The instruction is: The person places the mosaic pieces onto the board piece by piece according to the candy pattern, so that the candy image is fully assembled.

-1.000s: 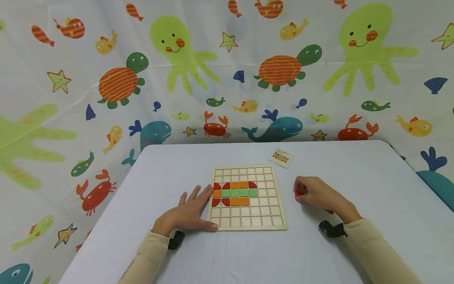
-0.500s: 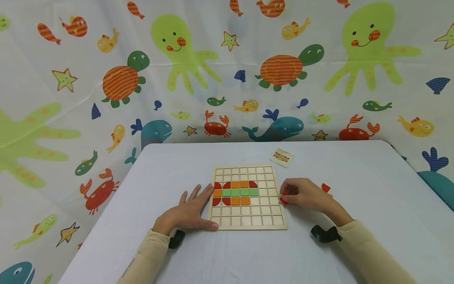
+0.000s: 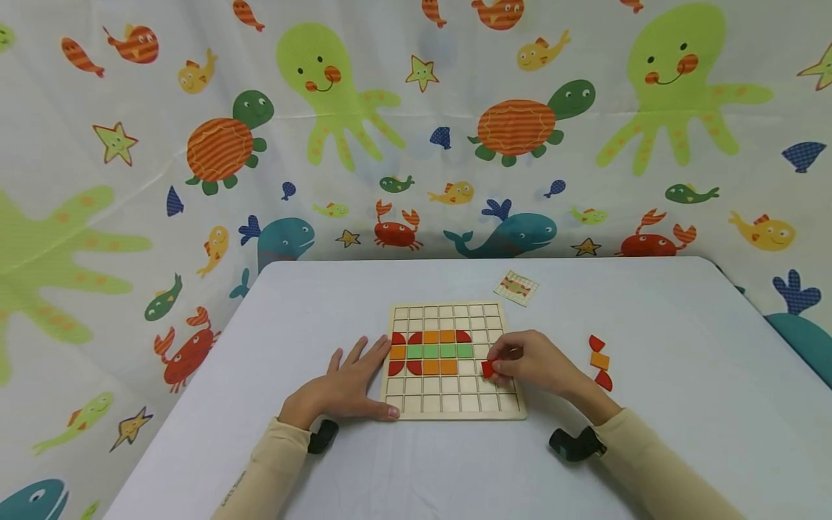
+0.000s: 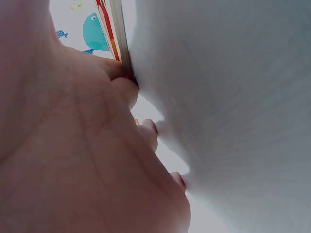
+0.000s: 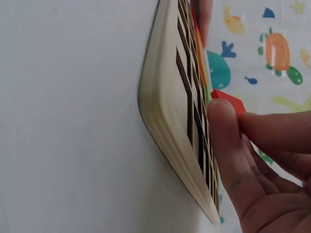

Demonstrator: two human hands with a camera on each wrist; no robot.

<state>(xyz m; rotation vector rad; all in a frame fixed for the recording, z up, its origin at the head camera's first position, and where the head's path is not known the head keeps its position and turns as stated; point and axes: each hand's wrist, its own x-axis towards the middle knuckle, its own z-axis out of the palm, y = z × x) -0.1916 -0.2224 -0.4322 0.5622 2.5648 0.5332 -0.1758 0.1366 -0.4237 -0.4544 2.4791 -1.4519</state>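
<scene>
A wooden grid board (image 3: 455, 406) lies on the white table, with red quarter-round, orange square and green square tiles set in three rows at its left. My left hand (image 3: 344, 390) rests at the board's left edge, fingers spread, thumb at the front left corner. In the left wrist view its palm (image 4: 87, 141) fills much of the picture beside the board's edge. Between thumb and fingertips, my right hand (image 3: 533, 365) pinches a red tile (image 3: 487, 369) over the right part of the board. The right wrist view shows this red tile (image 5: 229, 100) held above the grid, partly hidden by the thumb.
Right of the board, a red tile (image 3: 596, 343), an orange square tile (image 3: 600, 360) and another red tile (image 3: 604, 380) lie in a column. A small pattern card (image 3: 516, 288) lies behind the board. A sea-animal curtain (image 3: 416, 130) hangs behind the table.
My right hand has carried the red tile leftward from the table right of the board to over the grid, uncovering the loose tiles. My left hand has stayed in place.
</scene>
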